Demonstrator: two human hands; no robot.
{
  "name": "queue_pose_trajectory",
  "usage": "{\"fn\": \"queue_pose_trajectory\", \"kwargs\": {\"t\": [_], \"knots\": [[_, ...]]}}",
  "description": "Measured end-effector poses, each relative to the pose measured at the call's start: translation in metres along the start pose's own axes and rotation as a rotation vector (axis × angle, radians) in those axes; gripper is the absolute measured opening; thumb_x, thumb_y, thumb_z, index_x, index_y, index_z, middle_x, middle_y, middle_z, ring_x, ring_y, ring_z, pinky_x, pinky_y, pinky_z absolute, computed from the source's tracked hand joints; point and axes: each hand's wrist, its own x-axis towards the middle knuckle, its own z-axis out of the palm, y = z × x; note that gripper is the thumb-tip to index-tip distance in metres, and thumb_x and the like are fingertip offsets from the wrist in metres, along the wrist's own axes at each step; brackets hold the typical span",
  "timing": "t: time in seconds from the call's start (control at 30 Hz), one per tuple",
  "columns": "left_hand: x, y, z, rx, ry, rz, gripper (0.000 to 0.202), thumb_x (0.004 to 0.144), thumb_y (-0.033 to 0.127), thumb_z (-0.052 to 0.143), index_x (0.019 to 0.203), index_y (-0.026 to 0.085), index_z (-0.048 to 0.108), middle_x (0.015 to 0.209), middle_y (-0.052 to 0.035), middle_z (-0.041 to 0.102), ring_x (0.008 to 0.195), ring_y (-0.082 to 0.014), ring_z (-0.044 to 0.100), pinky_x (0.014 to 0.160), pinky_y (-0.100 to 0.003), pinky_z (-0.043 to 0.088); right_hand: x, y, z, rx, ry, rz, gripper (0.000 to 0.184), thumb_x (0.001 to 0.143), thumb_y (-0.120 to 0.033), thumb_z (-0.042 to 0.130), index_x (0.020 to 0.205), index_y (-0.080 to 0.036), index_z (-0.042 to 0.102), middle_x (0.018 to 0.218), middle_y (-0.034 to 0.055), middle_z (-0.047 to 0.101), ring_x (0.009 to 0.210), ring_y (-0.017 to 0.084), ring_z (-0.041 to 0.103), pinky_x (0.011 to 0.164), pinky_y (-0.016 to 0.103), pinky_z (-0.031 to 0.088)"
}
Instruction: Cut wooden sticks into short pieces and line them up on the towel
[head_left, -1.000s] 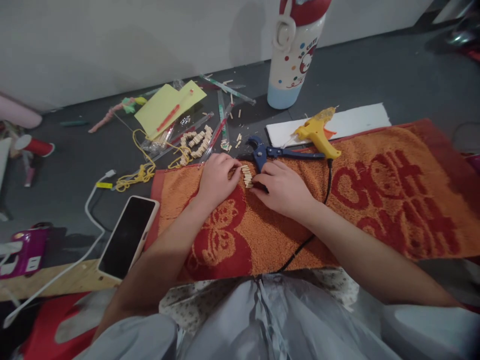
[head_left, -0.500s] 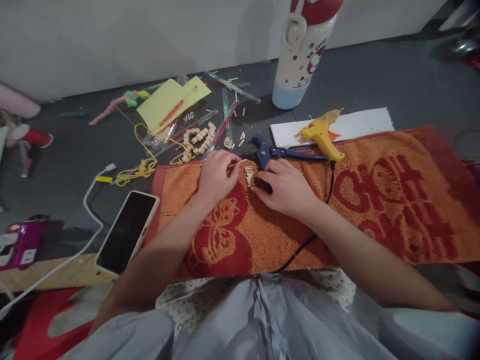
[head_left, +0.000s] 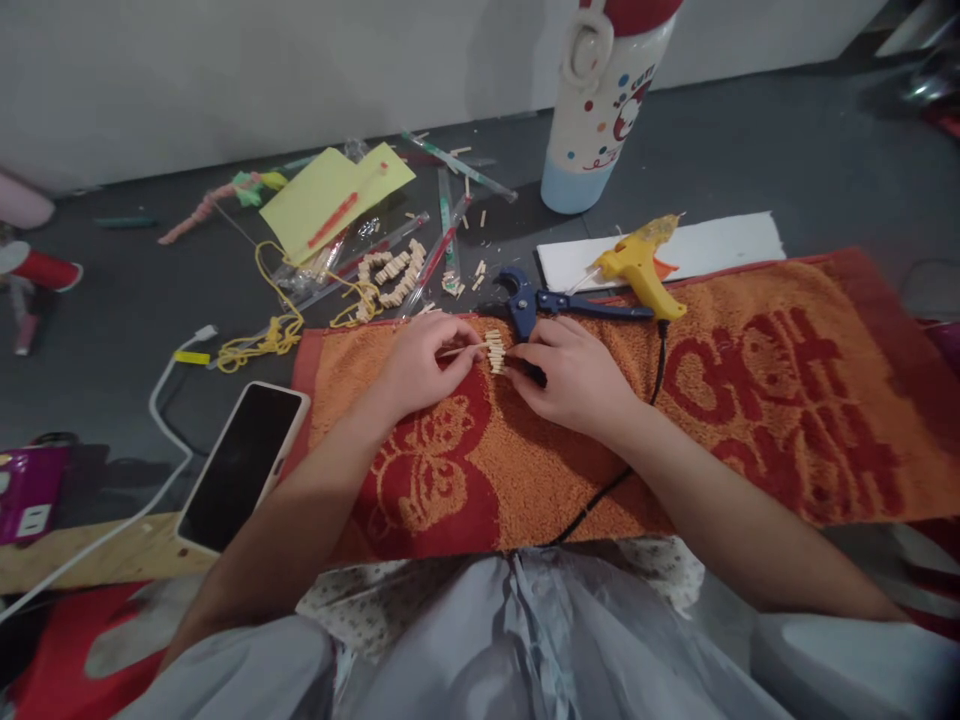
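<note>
A short stack of little cut wooden stick pieces [head_left: 496, 352] sits over the orange towel [head_left: 555, 480] between my hands. My left hand [head_left: 431, 362] is closed in a pinch on a thin wooden stick [head_left: 456, 350], whose tip meets the stack's left side. Thumb and fingers of my right hand [head_left: 574, 375] pinch the stack's right edge. Just behind the right hand lies a blue hand cutter [head_left: 525, 305]; part of it is hidden by that hand.
A yellow glue gun [head_left: 643, 265] rests on a white board [head_left: 727, 245], its black cord crossing the towel. Behind stands a bottle [head_left: 596, 130]. At left are a phone [head_left: 244, 465], yellow yarn [head_left: 262, 345], a curved chain of wooden pieces [head_left: 401, 280] and yellow paper [head_left: 315, 200].
My left hand has moved slightly down and left, bringing the stick's tip from above the stack to its left side. My right hand stays in place. The view has shifted a little.
</note>
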Motion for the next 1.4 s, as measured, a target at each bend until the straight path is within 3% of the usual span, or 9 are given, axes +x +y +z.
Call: {"fn": "queue_pose_trajectory", "kwargs": {"t": [0.6, 0.83, 1.2, 1.4], "knots": [[-0.0007, 0.002, 0.0044, 0.022, -0.015, 0.037, 0.015, 0.086, 0.03, 0.051, 0.082, 0.019, 0.061, 0.083, -0.0052, 0.066, 0.08, -0.0166, 0.06, 0.074, -0.032, 0.049, 0.0009, -0.0003, 0.0008, 0.029, -0.01, 0.021, 0.025, 0.088, -0.022, 0.05, 0.093, -0.013, 0.072, 0.085, 0.0137, 0.061, 0.084, 0.027, 0.053, 0.081, 0.042, 0.042], [-0.001, 0.0004, 0.002, 0.033, 0.0, 0.056, 0.013, 0.085, 0.028, 0.051, 0.083, 0.02, 0.061, 0.082, -0.0041, 0.067, 0.079, -0.0166, 0.061, 0.075, -0.032, 0.048, -0.0017, -0.0008, -0.0021, 0.012, 0.001, 0.016, 0.027, 0.089, -0.024, 0.049, 0.085, -0.013, 0.073, 0.081, 0.0122, 0.062, 0.08, 0.025, 0.054, 0.08, 0.039, 0.043], [-0.0025, 0.0034, 0.0029, -0.009, -0.039, 0.079, 0.014, 0.086, 0.029, 0.052, 0.082, 0.019, 0.061, 0.082, -0.0045, 0.067, 0.08, -0.0163, 0.06, 0.075, -0.032, 0.049, -0.0012, -0.0023, -0.0039, 0.002, -0.011, -0.005, 0.026, 0.089, -0.023, 0.049, 0.087, -0.013, 0.074, 0.079, 0.0113, 0.061, 0.077, 0.024, 0.053, 0.077, 0.037, 0.044], [-0.0035, 0.0011, 0.002, -0.046, -0.046, 0.093, 0.011, 0.084, 0.026, 0.053, 0.083, 0.019, 0.061, 0.08, -0.0042, 0.067, 0.076, -0.0156, 0.06, 0.072, -0.031, 0.048, -0.004, -0.0031, -0.0082, -0.013, -0.023, -0.007, 0.026, 0.087, -0.022, 0.05, 0.077, -0.014, 0.073, 0.074, 0.0103, 0.06, 0.074, 0.023, 0.051, 0.072, 0.036, 0.042]]}}
